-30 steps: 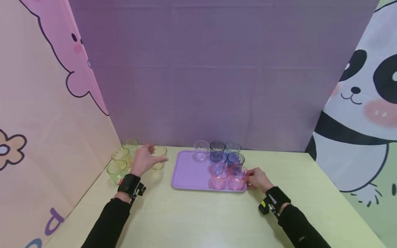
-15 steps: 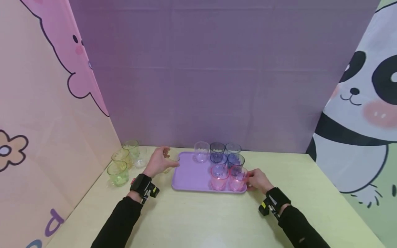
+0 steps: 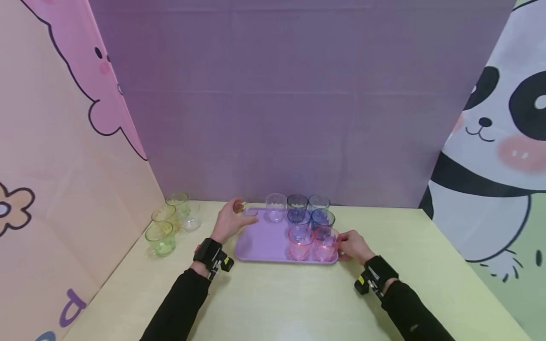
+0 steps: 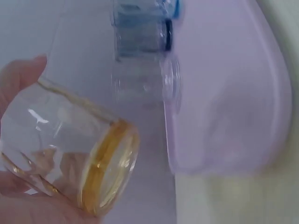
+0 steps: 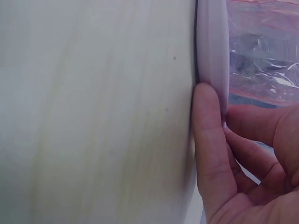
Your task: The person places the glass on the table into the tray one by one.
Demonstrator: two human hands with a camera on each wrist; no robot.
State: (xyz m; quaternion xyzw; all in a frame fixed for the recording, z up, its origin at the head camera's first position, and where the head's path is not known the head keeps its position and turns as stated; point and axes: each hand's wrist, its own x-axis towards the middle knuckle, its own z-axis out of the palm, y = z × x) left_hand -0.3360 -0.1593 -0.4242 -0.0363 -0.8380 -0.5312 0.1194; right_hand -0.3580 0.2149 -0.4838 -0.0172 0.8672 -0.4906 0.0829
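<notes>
My left hand [image 3: 230, 222] grips a clear glass with an amber tint [image 4: 100, 165], thumb and fingers around its sides. In the left wrist view the glass is tilted, its thick amber base toward the purple tray [image 4: 233, 84]. From the head view, this hand hovers by the tray's back left corner. My right hand [image 3: 354, 246] pinches the tray's right rim [image 5: 213, 51], one finger along the outer side and the thumb on the inner side. Beside those fingers stands a pink glass [image 3: 326, 247] on the tray.
Pink glasses, dark glasses [image 3: 297, 203] and a clear glass [image 3: 276, 207] crowd the tray's right and back. Left on the table are green glasses [image 3: 161, 240], a yellow glass [image 3: 165, 217] and a clear glass [image 3: 190, 219]. A purple backdrop [image 3: 273, 118] rises behind.
My left hand has carried the amber glass rightward from beside the left-hand glasses to the tray's back left corner. The right hand has stayed at the tray rim.
</notes>
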